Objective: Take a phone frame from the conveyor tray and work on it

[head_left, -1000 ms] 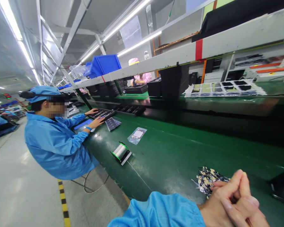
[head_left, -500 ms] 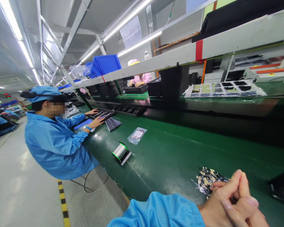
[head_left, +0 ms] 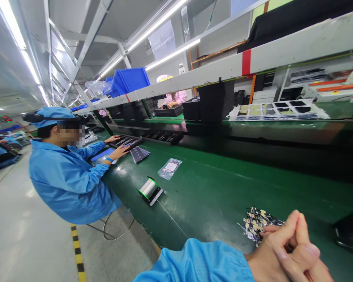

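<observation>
At the lower right, my left hand (head_left: 273, 246) comes out of a blue sleeve (head_left: 202, 260), its thumb and fingers pressed together. My right hand (head_left: 307, 258) meets it there, its fingers closed too, and is partly cut off by the bottom edge. Anything pinched between the fingers is hidden. Just beyond my left hand lies a loose pile of small black and beige parts (head_left: 255, 223) on the green table (head_left: 217, 196), partly covered by the hand.
A silver spool with green rims (head_left: 149, 188) trails a thin line along the table. Past it lie a clear bag (head_left: 170, 168) and dark sheets (head_left: 139, 154). A co-worker in blue (head_left: 73, 172) handles a black tray (head_left: 126, 141). A dark box (head_left: 351, 231) stands at right.
My hands stay pressed together in almost the same place. The view has shifted very slightly. The far person in pink has moved their hands a little.
</observation>
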A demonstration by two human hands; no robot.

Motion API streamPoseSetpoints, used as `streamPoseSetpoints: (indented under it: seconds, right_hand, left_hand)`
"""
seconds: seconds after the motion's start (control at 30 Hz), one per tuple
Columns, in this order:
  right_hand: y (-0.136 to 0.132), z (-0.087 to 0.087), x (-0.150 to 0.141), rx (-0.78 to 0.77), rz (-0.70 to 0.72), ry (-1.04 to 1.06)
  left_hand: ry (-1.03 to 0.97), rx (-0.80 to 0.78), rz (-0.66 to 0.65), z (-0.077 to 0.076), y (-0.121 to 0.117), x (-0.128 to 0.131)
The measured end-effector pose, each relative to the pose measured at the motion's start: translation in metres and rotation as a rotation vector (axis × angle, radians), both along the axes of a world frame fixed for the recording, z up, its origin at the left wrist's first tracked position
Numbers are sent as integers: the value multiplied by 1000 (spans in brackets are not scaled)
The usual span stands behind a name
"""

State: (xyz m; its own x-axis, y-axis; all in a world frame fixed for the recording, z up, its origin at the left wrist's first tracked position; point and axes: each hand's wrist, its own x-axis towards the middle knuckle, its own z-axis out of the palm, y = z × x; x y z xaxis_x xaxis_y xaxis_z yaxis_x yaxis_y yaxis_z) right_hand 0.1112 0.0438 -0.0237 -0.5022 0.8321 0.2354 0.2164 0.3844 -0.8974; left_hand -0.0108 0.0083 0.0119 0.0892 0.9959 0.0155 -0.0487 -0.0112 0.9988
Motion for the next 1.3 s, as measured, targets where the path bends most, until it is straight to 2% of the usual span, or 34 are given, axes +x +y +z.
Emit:
streamPoseSetpoints:
  seconds: [0.27,0.47,0.93,1.3]
  right_hand:
    - [0,3,-2,40,-18,19]
    - [-2,8,-3,49,-5,43]
    - [-2,5,-2,23,11,38]
    - [-1,-4,1,33,16,20]
  left_hand:
    - [10,-28,-8,4,0,-1]
    - [1,-21,8,1,2,0]
    - [-12,-6,8,0,1,0]
    - [-20,-28,4,1,2,1]
